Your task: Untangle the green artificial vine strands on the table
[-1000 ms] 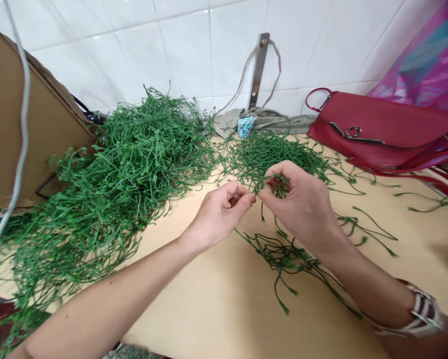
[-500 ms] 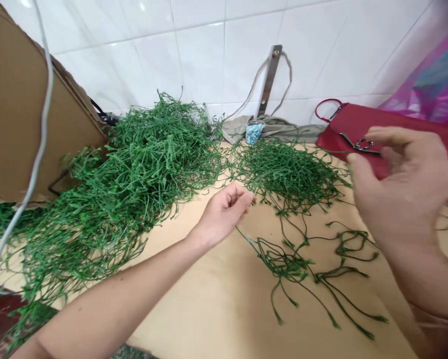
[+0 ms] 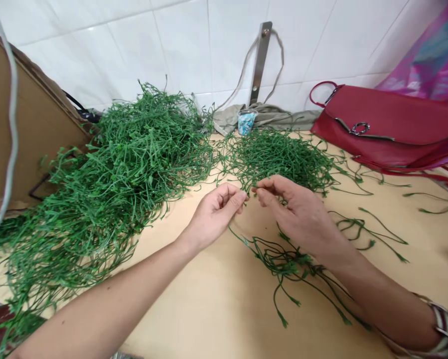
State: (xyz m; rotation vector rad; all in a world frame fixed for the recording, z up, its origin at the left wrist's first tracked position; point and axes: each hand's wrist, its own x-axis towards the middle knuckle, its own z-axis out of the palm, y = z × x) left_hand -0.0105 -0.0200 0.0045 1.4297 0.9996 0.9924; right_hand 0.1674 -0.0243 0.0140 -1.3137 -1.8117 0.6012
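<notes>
My left hand (image 3: 216,212) and my right hand (image 3: 294,212) meet fingertip to fingertip above a tan table (image 3: 216,299). Each hand's fingers are curled in a pinch; a thin green plastic stem seems to run between the fingertips, but it is too fine to be sure. Just beyond my hands lies a small pile of green stems (image 3: 279,154). Under my right forearm a loose bunch of longer stems (image 3: 291,264) spreads on the table. A big heap of the same green stems (image 3: 107,179) fills the left side.
A red handbag (image 3: 388,124) lies at the back right against the white tiled wall. A small cup of blue bits (image 3: 246,122) stands by a grey cloth at the back. A cardboard sheet (image 3: 18,134) leans at the left, with a grey cable (image 3: 10,139) hanging before it.
My right hand, raised to the right half a second ago, has come back down to meet my left hand's fingertips. The left hand has hardly moved.
</notes>
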